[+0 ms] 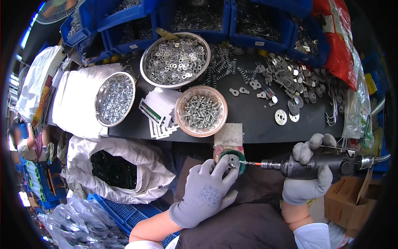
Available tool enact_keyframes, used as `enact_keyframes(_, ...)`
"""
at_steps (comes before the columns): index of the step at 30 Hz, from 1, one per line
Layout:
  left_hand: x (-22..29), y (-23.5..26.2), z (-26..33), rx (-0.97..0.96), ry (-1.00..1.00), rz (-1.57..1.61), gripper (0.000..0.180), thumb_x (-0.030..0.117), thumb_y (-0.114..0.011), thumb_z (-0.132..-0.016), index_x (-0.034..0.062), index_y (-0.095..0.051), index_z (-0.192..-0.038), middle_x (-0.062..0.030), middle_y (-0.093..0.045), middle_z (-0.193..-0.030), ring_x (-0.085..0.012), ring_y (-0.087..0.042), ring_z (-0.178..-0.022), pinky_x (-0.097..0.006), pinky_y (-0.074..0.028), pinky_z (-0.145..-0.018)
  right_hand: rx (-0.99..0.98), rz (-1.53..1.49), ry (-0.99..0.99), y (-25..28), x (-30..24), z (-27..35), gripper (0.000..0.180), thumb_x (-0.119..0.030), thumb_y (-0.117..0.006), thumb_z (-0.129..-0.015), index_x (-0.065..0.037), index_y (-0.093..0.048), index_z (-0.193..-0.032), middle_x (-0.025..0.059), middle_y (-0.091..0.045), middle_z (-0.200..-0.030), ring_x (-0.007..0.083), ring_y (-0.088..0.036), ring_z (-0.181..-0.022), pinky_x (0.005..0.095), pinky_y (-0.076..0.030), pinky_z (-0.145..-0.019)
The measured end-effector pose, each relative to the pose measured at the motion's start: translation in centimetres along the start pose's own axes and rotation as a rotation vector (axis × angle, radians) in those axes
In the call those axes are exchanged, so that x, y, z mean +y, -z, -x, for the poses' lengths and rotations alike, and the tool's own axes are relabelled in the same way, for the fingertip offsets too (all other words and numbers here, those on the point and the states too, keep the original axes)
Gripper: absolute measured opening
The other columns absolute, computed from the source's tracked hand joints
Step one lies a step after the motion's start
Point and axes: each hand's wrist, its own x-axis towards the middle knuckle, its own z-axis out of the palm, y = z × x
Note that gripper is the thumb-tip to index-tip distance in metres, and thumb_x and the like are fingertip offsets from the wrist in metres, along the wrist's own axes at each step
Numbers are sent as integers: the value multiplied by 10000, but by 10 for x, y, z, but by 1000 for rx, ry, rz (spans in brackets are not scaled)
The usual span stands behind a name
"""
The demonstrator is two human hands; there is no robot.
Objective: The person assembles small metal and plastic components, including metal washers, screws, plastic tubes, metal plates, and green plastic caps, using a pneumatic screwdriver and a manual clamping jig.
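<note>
Your left hand (206, 191), in a grey knit glove, has its fingers curled around a small round green-rimmed part (232, 159) at the near edge of the bench (248, 124), the fingertips pressing a little metal piece at the part's centre. Your right hand (307, 172), also gloved in grey, is wrapped tight around the body of a dark pneumatic screwdriver (319, 165) held level, its orange-tipped bit (252, 164) pointing left and touching the centre of the green part. Just behind that part, a square metal plate (228, 134) overhangs the bench's near edge. Further in stands a copper-toned bowl of screws (201, 111), and beside it, to its left, a fan of white cards with green and black stripes (157, 112). A large steel bowl of washers (175, 59) sits toward the far edge, and a smaller steel bowl of nuts (115, 98) rests on a white sack at the left end. Loose springs (224, 62) and stamped metal tabs (290, 79) are scattered over the right half. Blue bins (199, 16) with small white labels on their fronts line the far edge, and a red plastic bag (338, 41) hangs at the far right corner. Below the left end, an open white sack (120, 170) holds dark parts, and a brown carton (344, 199) sits below your right hand.
</note>
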Motion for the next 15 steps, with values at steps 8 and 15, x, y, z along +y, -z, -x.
enact_keyframes(8, -4, 0, -2, 28, -31, 18, 651, 432, -755, -701, 197, -606, -1289, -71, -548, -1327, -268, -568, -1075, -423, -466, -788, -36, 101, -55, -6, 17, 2, 621, -279, -655, -804, -26, -471, -1341, 119, -550, -1084, 140, -564, -735, 301, -429, -692)
enact_keyframes(15, -10, -5, -1, 42, -38, 42, 623, 435, -753, -694, 210, -617, -1259, -55, -550, -1329, -254, -567, -1078, -415, -465, -787, -115, 262, -129, -20, 11, 6, 635, -317, -788, -805, -109, -492, -1327, 79, -549, -1069, 149, -588, -707, 318, -447, -681)
